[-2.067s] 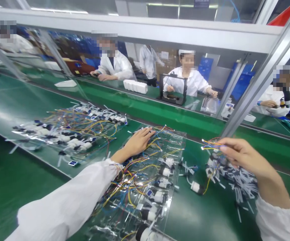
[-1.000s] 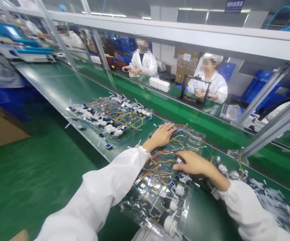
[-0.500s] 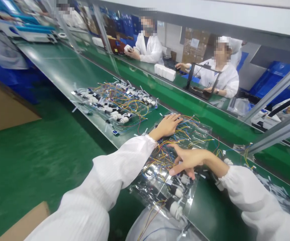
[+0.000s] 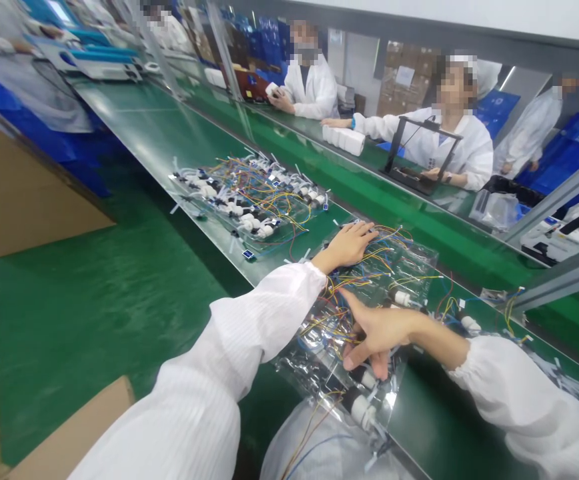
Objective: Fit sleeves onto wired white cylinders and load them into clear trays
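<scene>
mid-frame, loose wires (image 4: 330, 323) look light, limp, easily snagged; the left hand (image 4: 350, 244) lies flat, fingers extended, higher up. lower centre, a white-and-black part (image 4: 363, 411) seems stiff, best held by its body. right of centre, the right hand (image 4: 382, 329) curls; can't tell whether it grips.

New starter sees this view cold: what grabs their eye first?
Probably the tangle of coloured wires spread over clear plastic mid-bench, with the left hand at its far end and the right hand nearer the camera. Next, the second wired cluster of white-and-black parts farther left on the green bench.
</scene>
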Motion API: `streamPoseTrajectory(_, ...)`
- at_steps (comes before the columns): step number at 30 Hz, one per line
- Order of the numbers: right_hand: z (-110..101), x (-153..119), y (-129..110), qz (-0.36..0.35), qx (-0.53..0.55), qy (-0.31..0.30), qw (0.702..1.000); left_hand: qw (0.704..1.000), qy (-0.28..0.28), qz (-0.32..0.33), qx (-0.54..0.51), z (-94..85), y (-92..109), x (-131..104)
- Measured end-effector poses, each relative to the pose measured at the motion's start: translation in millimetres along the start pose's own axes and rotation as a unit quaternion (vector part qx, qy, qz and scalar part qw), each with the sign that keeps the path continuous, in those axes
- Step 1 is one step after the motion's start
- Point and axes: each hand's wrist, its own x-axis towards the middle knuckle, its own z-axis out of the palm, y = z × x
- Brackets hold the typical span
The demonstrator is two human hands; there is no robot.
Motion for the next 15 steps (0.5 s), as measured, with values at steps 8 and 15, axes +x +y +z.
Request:
streamPoseTrajectory(8, 7.5, -6.9, -0.7, -0.025, 0.003, 0.096, 0.995, 1.0, 0.0, 0.0, 0.005, -1.5, 0.3, -0.5)
streamPoseTrajectory(15, 1.8, -32.0, 11.7, -0.098, 0.03, 0.165, 0.981, 1.0, 0.001, 0.0, 0.005, -1.4, 0.2, -0.5)
